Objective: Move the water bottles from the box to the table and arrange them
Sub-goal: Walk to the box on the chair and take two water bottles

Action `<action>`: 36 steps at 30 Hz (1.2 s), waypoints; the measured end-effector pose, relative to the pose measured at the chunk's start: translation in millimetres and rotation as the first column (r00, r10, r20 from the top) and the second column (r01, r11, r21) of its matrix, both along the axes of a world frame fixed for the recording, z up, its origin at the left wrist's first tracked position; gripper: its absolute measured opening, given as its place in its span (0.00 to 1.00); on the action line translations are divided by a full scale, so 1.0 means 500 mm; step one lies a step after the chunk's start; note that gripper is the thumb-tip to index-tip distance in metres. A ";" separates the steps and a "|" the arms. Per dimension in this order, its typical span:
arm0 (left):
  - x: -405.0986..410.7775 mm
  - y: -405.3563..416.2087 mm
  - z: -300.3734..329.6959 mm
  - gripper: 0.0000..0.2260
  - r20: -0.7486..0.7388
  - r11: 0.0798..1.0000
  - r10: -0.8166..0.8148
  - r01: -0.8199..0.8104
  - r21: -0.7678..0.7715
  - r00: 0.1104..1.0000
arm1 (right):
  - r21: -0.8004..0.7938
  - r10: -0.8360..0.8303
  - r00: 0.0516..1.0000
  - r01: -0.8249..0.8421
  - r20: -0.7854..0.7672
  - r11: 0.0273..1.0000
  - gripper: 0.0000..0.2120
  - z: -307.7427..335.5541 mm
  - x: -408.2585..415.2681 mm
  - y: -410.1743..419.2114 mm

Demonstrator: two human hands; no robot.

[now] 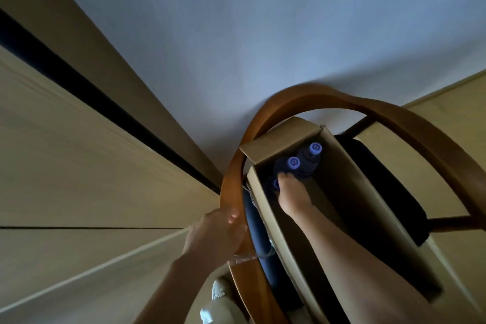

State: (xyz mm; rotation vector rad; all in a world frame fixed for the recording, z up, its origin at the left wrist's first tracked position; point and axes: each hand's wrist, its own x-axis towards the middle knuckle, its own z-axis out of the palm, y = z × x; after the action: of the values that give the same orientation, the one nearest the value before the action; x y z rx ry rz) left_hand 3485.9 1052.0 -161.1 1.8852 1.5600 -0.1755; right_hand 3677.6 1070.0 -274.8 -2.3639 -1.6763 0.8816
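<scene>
Three bottles (305,163) with purple caps stand close together at the 12 o'clock end of the open cardboard box (368,192), which sits on a chair (236,166). The right hand (292,194) reaches in and grabs the nearest bottle. The left hand (215,231), at 9 o'clock, rests on the chair's wooden rim, fingers loose.

the right hand (292,196) reaches into the box (349,192) and covers most of one bottle cap (276,183) — whether its fingers grip that bottle cannot be told. the bottle bodies are lost in shadow. the left hand (215,234) hides part of the chair rim (231,187). a shoe (219,289) is half hidden; the chair — cut off at the bottom and right edges.
</scene>
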 end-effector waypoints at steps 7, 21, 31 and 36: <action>0.053 0.024 0.001 0.30 0.185 0.998 -0.045 0.052 -0.032 0.982 | 0.254 -0.022 0.998 0.036 -0.060 0.967 0.14 0.167 0.049 -0.049; 0.108 0.024 0.110 0.35 0.739 0.991 0.047 -0.125 0.050 0.672 | 0.528 0.247 0.624 0.315 -0.741 0.789 0.14 0.485 0.065 -0.082; 0.025 -0.006 0.060 0.32 0.656 0.964 0.178 -0.265 0.035 0.733 | -0.030 -0.437 0.758 0.485 -0.484 0.874 0.13 0.075 0.087 0.000; 0.007 -0.011 0.038 0.33 0.641 0.957 0.274 -0.270 -0.107 0.717 | -0.060 -0.479 0.760 0.508 -0.439 0.859 0.16 -0.026 0.061 0.035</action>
State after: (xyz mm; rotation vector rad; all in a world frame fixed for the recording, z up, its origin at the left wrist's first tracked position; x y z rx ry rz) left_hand 3489.3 1046.3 -142.3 1.4428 1.2965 0.5634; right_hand 3708.0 1087.3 -287.7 -2.1698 -0.8301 1.1163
